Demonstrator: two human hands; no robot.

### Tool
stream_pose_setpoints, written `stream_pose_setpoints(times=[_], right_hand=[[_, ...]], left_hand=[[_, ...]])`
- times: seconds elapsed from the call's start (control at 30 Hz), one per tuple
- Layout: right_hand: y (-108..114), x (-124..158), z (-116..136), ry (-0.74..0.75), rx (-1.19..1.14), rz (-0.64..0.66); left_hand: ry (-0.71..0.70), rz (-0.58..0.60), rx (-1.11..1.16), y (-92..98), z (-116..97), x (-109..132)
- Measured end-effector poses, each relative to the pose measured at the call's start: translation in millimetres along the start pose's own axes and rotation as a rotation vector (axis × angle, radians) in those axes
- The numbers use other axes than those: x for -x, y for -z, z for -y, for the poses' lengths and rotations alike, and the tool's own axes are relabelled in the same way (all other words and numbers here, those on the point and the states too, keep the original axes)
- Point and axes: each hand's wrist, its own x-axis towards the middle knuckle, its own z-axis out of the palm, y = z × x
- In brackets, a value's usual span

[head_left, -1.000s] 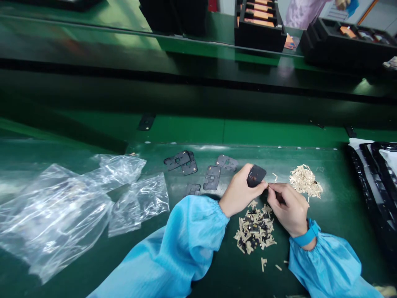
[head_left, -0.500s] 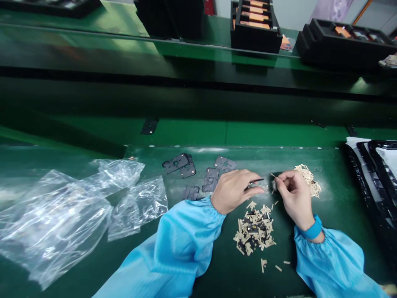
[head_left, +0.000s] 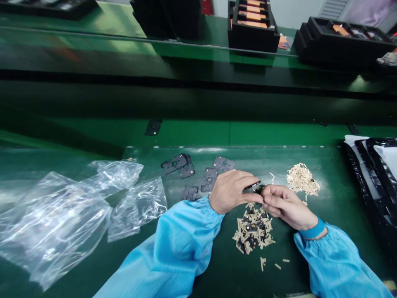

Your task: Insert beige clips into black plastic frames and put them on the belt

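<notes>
My left hand (head_left: 231, 191) is closed around a thin black flat part (head_left: 254, 185), held edge-on just above the green bench. My right hand (head_left: 283, 205) is curled, its fingertips pinched against the edge of that same part; what they pinch is too small to name. Directly below both hands lies a heap of tan and black small pieces (head_left: 253, 230). A second heap of pale tan strips (head_left: 302, 179) sits just right of my hands. Several more black flat parts (head_left: 198, 174) lie on the bench to the left of my left hand.
Crumpled clear plastic bags (head_left: 74, 211) cover the left of the bench. Stacked black trays (head_left: 376, 174) sit at the right edge. Black trays with orange parts (head_left: 252, 25) stand on the far shelf, with more black trays (head_left: 344, 39) further right.
The black part turned from face-up to edge-on in my left hand. My right hand moved off toward the tan strips, then came back to the part's edge.
</notes>
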Motion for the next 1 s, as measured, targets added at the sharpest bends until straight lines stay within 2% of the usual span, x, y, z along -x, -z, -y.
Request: stream_pose_setpoints(times=[0.33,0.47,0.53,0.6,0.7,0.8,0.9,1.0], right_hand=[[-1.3,0.8,2.2,-0.078,-0.071,0.049],[-2.0,0.1,1.6,-0.028,-0.095,0.050],[-2.4,-0.4,2.4,0.031,-0.088,0.007],[-2.5,-1.0,2.9,0.100,-0.051,-0.088],[-2.0,-1.9,1.6,0.171,0.069,-0.256],[-2.1,-2.5,-1.0,0.226,0.209,-0.371],[-3.8,-2.7,-1.9,0.270,0.318,-0.435],[-6.1,-2.9,-1.7,0.303,0.413,-0.481]], left_hand=[[-0.029,0.029,-0.030,-2.3,3.2,2.4],[-0.027,0.014,0.003,-1.5,2.7,0.6],[-0.008,-0.008,0.063,-2.0,-1.0,-1.0],[0.086,-0.051,0.160,-4.3,-7.4,-2.3],[0.351,-0.125,0.397,-9.8,-19.2,-4.1],[0.551,-0.100,0.600,-13.4,-26.5,-7.0],[0.624,-0.076,0.681,-13.3,-27.0,-11.0],[0.627,-0.098,0.709,-12.8,-25.1,-14.4]])
